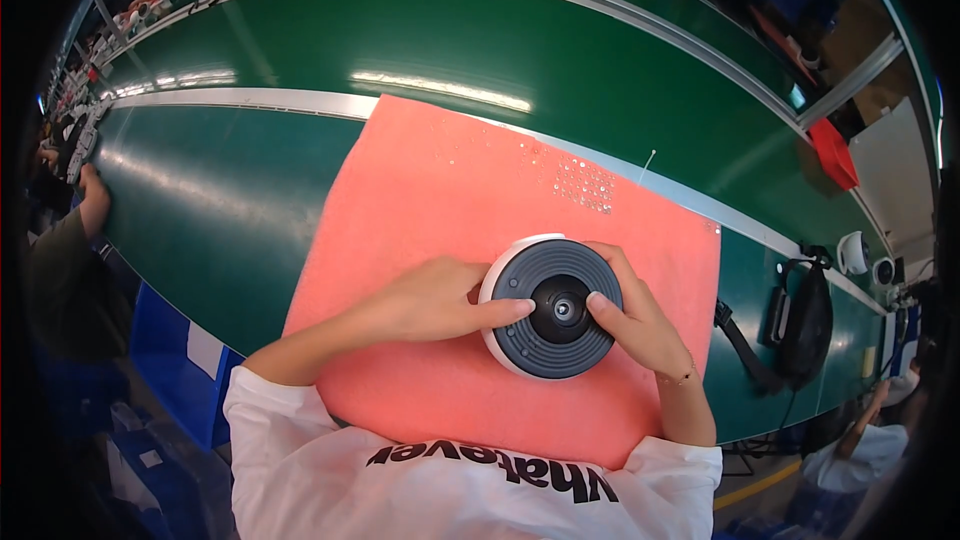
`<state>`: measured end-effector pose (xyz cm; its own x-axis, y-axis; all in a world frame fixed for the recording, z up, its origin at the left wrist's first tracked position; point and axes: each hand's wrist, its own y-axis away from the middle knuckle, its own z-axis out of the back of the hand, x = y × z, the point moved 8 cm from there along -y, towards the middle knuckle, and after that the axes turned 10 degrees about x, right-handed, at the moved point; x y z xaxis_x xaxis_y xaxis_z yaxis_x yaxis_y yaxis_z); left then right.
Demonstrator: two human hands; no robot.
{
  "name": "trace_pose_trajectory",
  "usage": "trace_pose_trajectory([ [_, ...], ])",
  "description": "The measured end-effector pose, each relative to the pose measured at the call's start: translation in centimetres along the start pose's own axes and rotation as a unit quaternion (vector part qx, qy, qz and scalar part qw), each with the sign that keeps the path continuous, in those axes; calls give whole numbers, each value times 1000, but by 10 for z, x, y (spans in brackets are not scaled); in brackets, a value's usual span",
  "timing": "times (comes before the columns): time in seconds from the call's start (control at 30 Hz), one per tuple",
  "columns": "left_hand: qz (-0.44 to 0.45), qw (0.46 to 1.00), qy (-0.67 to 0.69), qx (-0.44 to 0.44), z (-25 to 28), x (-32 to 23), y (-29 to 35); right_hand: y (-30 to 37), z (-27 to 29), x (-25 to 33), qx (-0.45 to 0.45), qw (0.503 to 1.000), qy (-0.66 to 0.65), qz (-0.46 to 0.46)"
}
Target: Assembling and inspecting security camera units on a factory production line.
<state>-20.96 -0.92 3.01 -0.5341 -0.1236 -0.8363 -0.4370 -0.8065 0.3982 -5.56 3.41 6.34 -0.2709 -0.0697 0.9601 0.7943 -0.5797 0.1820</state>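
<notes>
From the head view, one round dome-shaped device with a white shell and a dark grey ribbed face (552,308) sits on a single salmon-pink foam mat (440,190), which lies on the long green surface (250,200) edged by silver rails. The device rests near the mat's lower middle, close to the person's white-sleeved body. Two hands are on it: the left hand (430,302) comes in from the left with its thumb pressed against the grey face and its fingers closed round the white rim, and the right hand (640,325) clasps the opposite side, thumb on the face near the small central lens. A patch of many tiny screws or studs, too small to count, lies near the mat's far right corner. To the right of the mat sit one black strapped headset-like item (800,325) and one red plastic bin (832,153). At far left, another person's arm (92,202) reaches toward the surface.
</notes>
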Motion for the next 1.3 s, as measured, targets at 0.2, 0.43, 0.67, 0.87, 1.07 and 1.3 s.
trace_pose_trajectory([
  [0.2,-229,952,149,-139,5,-32,26,1,-1,25,-26,999,18,13],
  [0.43,-319,911,-56,-256,24,-68,51,-5,3,61,-124,975,83,163],
  [0.67,-311,914,-23,-259,58,-85,50,-20,20,110,-146,951,151,227],
  [0.87,-395,849,246,-251,91,-75,34,-35,31,96,-92,967,-36,236],
  [1.07,-311,787,490,-209,114,-66,-24,-41,42,95,-282,896,165,302],
  [1.3,-399,718,493,-287,140,-45,-63,-40,26,93,-362,827,305,303],
])
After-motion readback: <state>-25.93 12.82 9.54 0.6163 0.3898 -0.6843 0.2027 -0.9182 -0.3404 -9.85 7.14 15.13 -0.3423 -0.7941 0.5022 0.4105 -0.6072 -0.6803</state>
